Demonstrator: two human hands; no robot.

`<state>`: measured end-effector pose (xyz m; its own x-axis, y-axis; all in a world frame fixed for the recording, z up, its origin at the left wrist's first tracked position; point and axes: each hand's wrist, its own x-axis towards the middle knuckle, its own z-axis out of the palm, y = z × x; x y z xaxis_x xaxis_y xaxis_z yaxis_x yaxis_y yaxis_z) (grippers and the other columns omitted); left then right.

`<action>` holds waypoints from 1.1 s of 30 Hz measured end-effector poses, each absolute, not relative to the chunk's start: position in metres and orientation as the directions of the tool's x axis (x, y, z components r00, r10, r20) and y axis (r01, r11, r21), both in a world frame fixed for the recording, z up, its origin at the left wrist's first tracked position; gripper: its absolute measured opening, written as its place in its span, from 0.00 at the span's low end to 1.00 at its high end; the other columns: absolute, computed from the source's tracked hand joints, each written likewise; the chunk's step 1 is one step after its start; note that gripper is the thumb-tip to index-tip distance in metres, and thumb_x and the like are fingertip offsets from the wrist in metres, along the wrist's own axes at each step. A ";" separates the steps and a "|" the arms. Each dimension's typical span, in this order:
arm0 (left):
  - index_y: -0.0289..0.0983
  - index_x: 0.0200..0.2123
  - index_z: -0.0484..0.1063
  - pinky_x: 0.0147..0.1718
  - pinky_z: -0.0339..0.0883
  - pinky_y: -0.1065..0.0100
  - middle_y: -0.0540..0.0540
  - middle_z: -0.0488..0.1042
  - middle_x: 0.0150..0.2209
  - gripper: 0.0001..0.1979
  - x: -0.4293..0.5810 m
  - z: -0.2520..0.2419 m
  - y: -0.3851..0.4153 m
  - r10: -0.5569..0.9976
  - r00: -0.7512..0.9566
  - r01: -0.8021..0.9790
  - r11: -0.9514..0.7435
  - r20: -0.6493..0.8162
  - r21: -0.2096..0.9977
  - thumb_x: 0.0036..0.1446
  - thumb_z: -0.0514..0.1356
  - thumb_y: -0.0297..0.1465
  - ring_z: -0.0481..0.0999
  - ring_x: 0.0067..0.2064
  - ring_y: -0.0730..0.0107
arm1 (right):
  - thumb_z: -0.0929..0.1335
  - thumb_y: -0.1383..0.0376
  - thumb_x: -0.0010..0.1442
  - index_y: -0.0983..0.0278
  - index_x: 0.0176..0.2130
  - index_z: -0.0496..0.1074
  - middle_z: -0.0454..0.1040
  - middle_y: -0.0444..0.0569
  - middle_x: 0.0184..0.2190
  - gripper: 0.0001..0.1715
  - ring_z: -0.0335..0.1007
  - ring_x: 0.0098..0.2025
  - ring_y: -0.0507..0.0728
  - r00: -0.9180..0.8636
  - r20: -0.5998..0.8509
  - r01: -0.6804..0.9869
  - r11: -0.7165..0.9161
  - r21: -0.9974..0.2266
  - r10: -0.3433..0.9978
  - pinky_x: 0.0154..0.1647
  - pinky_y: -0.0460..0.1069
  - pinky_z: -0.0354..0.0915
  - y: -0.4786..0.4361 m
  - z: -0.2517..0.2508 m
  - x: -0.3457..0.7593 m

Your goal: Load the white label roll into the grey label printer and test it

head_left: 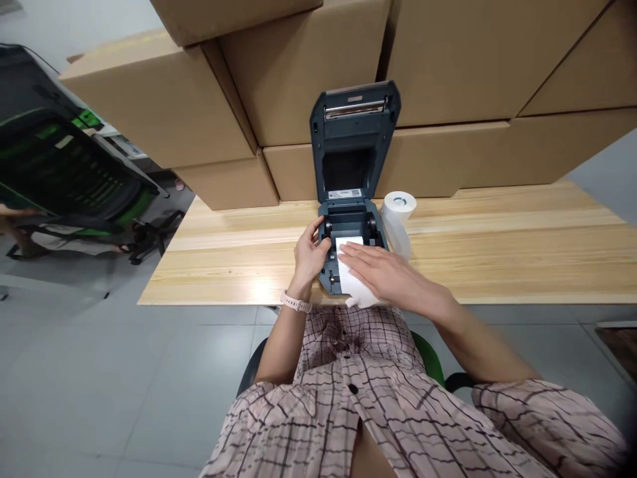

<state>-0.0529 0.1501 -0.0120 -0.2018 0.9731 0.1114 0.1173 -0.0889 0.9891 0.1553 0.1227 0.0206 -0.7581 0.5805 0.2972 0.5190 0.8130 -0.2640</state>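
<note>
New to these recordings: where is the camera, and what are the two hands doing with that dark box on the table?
The one picture comes from a camera on the person's head, looking down at their own hands. The dark box is a small label printer with its lid swung up, standing on a wooden table. The left hand, watch on its wrist, rests against the printer's left side. The right hand lies flat and open on a white paper strip coming out of the printer's front. A white paper roll stands beside the printer on the right. Cardboard boxes are stacked behind.
</note>
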 end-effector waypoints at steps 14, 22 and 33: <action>0.43 0.64 0.73 0.62 0.70 0.54 0.41 0.77 0.64 0.28 -0.055 -0.008 0.150 0.987 -0.119 0.094 -0.093 0.104 0.991 0.59 0.66 0.31 0.78 0.59 0.57 | 0.62 0.66 0.75 0.58 0.74 0.62 0.72 0.57 0.68 0.31 0.66 0.73 0.66 -0.645 0.447 0.505 0.784 -0.360 0.620 0.70 0.70 0.70 0.071 0.008 0.147; 0.46 0.65 0.72 0.66 0.68 0.54 0.43 0.74 0.68 0.28 -0.056 -0.008 0.146 0.989 -0.104 0.073 -0.100 0.107 0.992 0.61 0.67 0.35 0.76 0.63 0.57 | 0.62 0.66 0.76 0.56 0.74 0.61 0.73 0.55 0.68 0.32 0.68 0.72 0.64 -0.657 0.457 0.496 0.800 -0.337 0.599 0.68 0.69 0.73 0.071 0.010 0.152; 0.45 0.69 0.66 0.71 0.63 0.53 0.40 0.68 0.71 0.33 -0.048 -0.001 0.128 0.991 -0.114 0.033 -0.062 0.065 0.998 0.62 0.67 0.35 0.70 0.70 0.53 | 0.63 0.63 0.75 0.58 0.64 0.74 0.76 0.54 0.65 0.23 0.73 0.68 0.65 -0.659 0.440 0.438 0.787 -0.435 0.610 0.66 0.68 0.75 0.067 0.019 0.160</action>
